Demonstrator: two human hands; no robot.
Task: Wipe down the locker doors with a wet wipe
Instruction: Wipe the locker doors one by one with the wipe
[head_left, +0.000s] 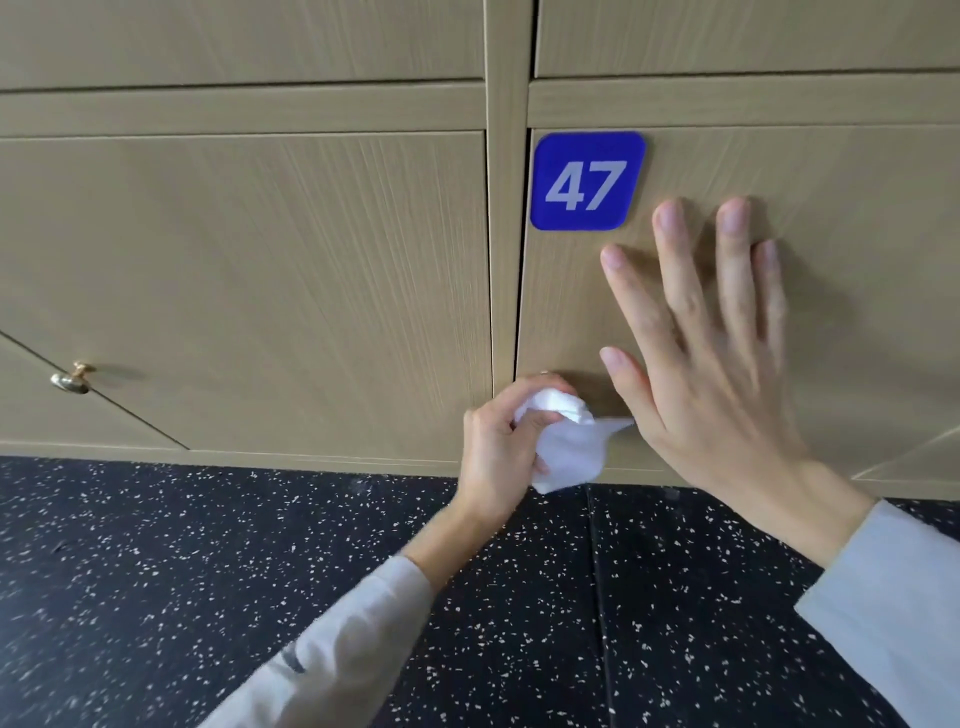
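From the head camera, the left hand (496, 441) curls round a crumpled white wet wipe (563, 447), holding it against the lower left corner of locker door 47 (857, 218), close to the gap beside the vertical frame post (506, 208). The right hand (717, 364) is spread, fingers straight and apart, over the same door just right of and below the blue number plate (587, 181); whether the palm touches the wood cannot be told. A brass knob (72, 378) sits on the neighbouring door (260, 280) at far left. Below runs a dark speckled floor (208, 571). Both wrists wear pale grey sleeves (893, 597).
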